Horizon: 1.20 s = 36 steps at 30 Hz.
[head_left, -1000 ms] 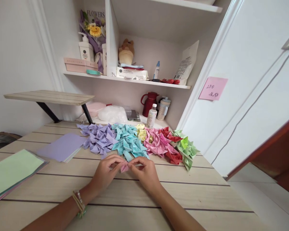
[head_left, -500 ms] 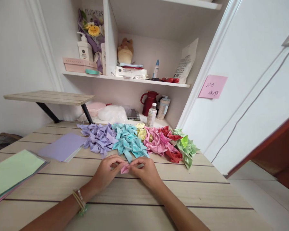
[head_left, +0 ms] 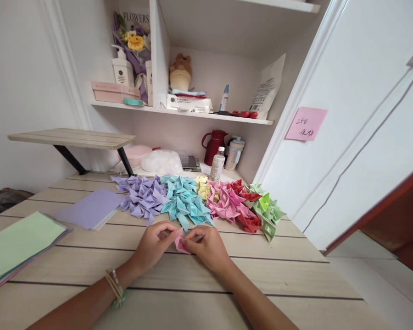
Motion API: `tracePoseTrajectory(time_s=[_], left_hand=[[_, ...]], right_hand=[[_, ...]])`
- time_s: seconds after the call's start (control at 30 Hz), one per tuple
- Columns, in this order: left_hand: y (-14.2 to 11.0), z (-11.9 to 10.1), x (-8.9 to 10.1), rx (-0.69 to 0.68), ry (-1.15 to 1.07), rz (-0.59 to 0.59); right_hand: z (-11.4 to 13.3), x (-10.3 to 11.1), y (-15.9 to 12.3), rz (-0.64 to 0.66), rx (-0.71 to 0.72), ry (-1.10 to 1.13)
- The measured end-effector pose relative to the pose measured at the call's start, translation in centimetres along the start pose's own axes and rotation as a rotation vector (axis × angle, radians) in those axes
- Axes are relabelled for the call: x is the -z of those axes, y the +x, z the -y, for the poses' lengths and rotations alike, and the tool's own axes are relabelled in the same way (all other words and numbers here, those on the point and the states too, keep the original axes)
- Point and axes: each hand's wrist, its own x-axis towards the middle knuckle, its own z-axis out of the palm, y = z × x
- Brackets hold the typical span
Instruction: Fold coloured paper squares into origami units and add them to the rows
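Note:
A small folded piece of pink paper [head_left: 180,244] is pinched between my two hands, just above the table near its middle. My left hand [head_left: 157,243] grips its left side between thumb and fingertips. On the other side my right hand [head_left: 206,245] pinches it as well; the fingers cover part of the folds. Right behind the hands lies a heap of folded blue paper pieces [head_left: 186,201]. Heaps of purple [head_left: 142,197], yellow [head_left: 202,187], pink [head_left: 223,201], red [head_left: 250,223] and green [head_left: 267,211] folded papers adjoin it in a row.
Purple paper sheets [head_left: 89,208] and a stack of green-topped sheets [head_left: 20,245] lie at the left. Behind the heaps stand a clear bottle [head_left: 217,165], a red jug [head_left: 214,146] and a tumbler [head_left: 234,154]. A small raised wooden shelf [head_left: 72,137] overhangs the back left.
The pink paper has turned in my fingers and shows a longer, slanted face. My right hand has shifted slightly, while the heaps stay as they were.

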Motion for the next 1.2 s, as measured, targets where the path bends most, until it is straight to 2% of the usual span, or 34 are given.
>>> tracePoseTrajectory(time_s=[0.1,0.27,0.4,0.5,0.57,0.67,0.8,0.87,0.93,1.0,1.1,1.2], left_hand=[[0.0,0.1,-0.2,0.062,-0.143,-0.03],[0.2,0.7,-0.5,0.07,-0.264,-0.121],[0.5,1.6,-0.4,0.138,-0.425,-0.013],[0.6,2.5,-0.1,0.155,-0.524,0.137],[0.7,2.8,-0.1,0.162,-0.504,0.195],[0.7,2.9,0.0,0.168,-0.383,0.148],[0.7,2.8,0.1,0.153,-0.285,-0.044],[0.8,2.7,0.2,0.16,-0.277,-0.116],[0.8,2.7,0.1,0.17,-0.301,-0.115],[0.7,2.7,0.0,0.18,-0.356,-0.055],[0.7,2.6,-0.2,0.216,-0.427,0.016],[0.8,2.4,-0.1,0.245,-0.466,0.008]], right_hand=[[0.2,-0.9,0.0,0.022,-0.007,0.119],[0.3,-1.7,0.1,-0.057,-0.033,0.279],[0.1,-0.7,0.2,0.019,-0.163,0.395],[0.0,0.1,0.4,0.049,-0.174,0.381],[0.0,0.3,0.4,0.082,-0.17,0.343],[0.1,0.0,0.3,0.117,-0.162,0.338],[0.2,-0.7,0.2,0.099,-0.171,0.497],[0.0,-1.0,0.2,0.063,-0.176,0.502],[-0.3,-1.1,0.2,0.015,-0.164,0.459],[-0.6,-1.0,0.3,-0.016,-0.153,0.449],[-0.6,-0.5,0.5,-0.005,-0.151,0.467],[-0.3,0.3,0.5,0.026,-0.078,0.393]])
